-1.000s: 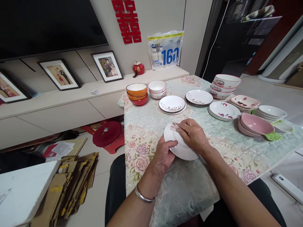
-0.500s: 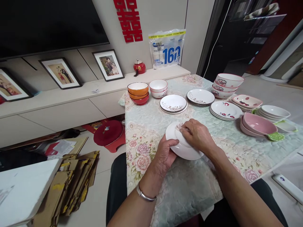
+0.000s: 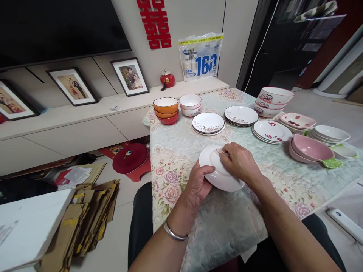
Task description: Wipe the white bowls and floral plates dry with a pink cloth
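Observation:
A white plate (image 3: 224, 182) is tilted above the near part of the cloth-covered table. My left hand (image 3: 200, 177) grips its left edge, thumb on top and fingers underneath. Over the plate's upper right, my right hand (image 3: 236, 158) has its fingers bent together against the surface; what they pinch, if anything, is too small to name. Beyond the plate lie a stack of dark-rimmed plates (image 3: 208, 122), a second such stack (image 3: 241, 115) and flower-patterned plates (image 3: 271, 131).
Orange bowls (image 3: 166, 107) and white bowls (image 3: 190, 105) stand at the back left. Tall white bowls (image 3: 273, 100), pink dishes (image 3: 310, 149) and small white dishes (image 3: 330, 134) are on the right. A red stool (image 3: 130, 160) and flattened cardboard (image 3: 93, 215) lie left of the table (image 3: 170, 166).
My right hand has shifted slightly to the right over the plate. My left hand keeps its grip on the plate's edge.

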Action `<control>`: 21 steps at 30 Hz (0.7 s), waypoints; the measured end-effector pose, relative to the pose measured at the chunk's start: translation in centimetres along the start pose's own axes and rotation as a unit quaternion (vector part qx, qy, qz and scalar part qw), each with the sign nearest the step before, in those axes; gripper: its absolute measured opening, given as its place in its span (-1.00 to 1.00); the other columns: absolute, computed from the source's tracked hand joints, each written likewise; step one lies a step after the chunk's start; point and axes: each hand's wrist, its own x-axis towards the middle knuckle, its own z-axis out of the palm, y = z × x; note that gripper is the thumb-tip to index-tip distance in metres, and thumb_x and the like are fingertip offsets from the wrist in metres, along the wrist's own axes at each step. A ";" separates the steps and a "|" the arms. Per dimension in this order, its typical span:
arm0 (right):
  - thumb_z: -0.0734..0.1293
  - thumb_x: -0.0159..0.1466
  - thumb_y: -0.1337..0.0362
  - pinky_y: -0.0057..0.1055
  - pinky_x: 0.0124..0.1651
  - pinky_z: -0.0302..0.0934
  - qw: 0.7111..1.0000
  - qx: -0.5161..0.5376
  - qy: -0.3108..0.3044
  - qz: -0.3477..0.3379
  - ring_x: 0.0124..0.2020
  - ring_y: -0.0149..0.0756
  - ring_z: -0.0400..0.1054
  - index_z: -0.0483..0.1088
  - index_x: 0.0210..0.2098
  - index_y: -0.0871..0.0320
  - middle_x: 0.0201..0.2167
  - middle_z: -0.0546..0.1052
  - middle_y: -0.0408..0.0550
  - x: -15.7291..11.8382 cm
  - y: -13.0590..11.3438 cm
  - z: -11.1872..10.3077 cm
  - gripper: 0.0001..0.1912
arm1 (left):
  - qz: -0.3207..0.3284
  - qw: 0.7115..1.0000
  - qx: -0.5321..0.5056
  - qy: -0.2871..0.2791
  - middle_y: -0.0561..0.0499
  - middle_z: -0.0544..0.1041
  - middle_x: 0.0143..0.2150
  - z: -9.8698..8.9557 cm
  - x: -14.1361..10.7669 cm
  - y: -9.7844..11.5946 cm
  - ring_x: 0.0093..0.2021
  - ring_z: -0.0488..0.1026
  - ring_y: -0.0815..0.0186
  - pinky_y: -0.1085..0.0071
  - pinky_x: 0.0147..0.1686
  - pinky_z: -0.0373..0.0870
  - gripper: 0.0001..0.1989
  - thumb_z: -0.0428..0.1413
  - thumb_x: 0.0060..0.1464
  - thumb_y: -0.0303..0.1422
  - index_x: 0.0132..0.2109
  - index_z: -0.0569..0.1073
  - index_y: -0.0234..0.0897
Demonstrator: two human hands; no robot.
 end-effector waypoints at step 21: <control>0.19 0.30 0.24 -0.40 -0.29 0.06 0.999 0.027 0.007 -0.037 -0.31 -0.25 0.35 0.40 -0.29 0.16 -0.32 0.48 -0.02 -0.2 -0.9 0.8 -0.82 | -0.012 1.000 0.005 0.012 -0.07 0.62 -0.22 0.2 0.1 0.2 -0.13 0.51 0.05 0.20 -0.07 0.34 -0.34 0.18 -0.31 -0.55 0.07 0.45 -0.33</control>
